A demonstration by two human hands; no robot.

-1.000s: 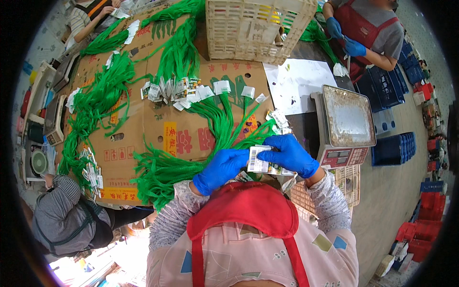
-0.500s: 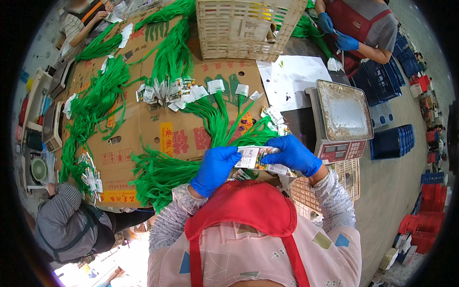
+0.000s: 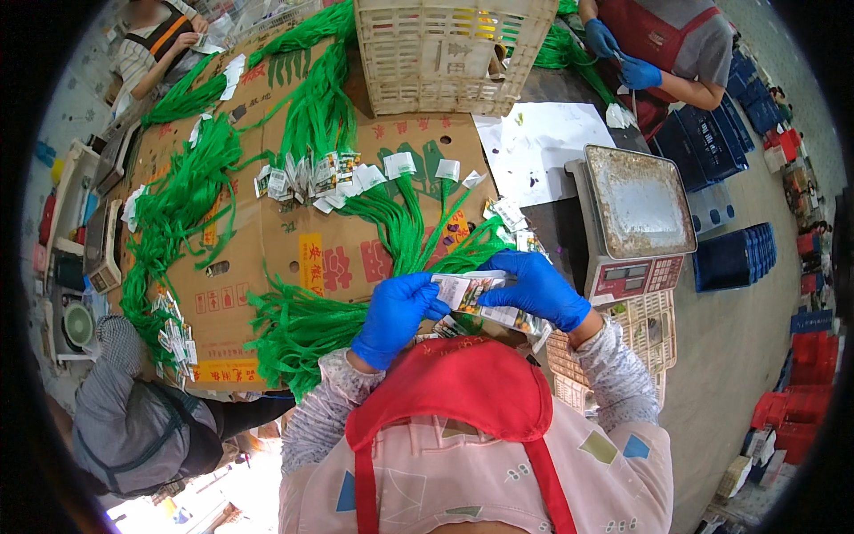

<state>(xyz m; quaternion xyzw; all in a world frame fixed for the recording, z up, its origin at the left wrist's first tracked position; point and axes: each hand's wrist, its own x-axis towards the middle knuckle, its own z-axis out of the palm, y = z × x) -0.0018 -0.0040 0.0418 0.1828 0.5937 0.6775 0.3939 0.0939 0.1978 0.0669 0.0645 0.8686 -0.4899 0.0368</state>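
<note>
Both my hands wear blue gloves and meet low in front of my chest. My right hand (image 3: 540, 292) grips a small printed label (image 3: 455, 291), white with coloured vegetable pictures, and more labels show under its fingers. At that label's left end, my left hand (image 3: 394, 320) is closed, its thumb against the edge and its fingers curled below. Just beyond them lie green mesh net bags (image 3: 405, 222) with white tags at their far ends. Another bunch of green nets (image 3: 298, 334) lies left of my left hand.
Cardboard (image 3: 253, 258) covers the table. A cream plastic crate (image 3: 445, 58) stands at the far side. A scale (image 3: 636, 209) is right, near white paper (image 3: 538, 151); a beige basket (image 3: 645, 334) sits below it. Co-workers stand far right (image 3: 663, 53), far left (image 3: 160, 40) and near left (image 3: 147, 414).
My left hand's fingers have slid down from the label's left end, curling below it. The label has tilted and shifted slightly left in my right hand. The whole view has turned slightly.
</note>
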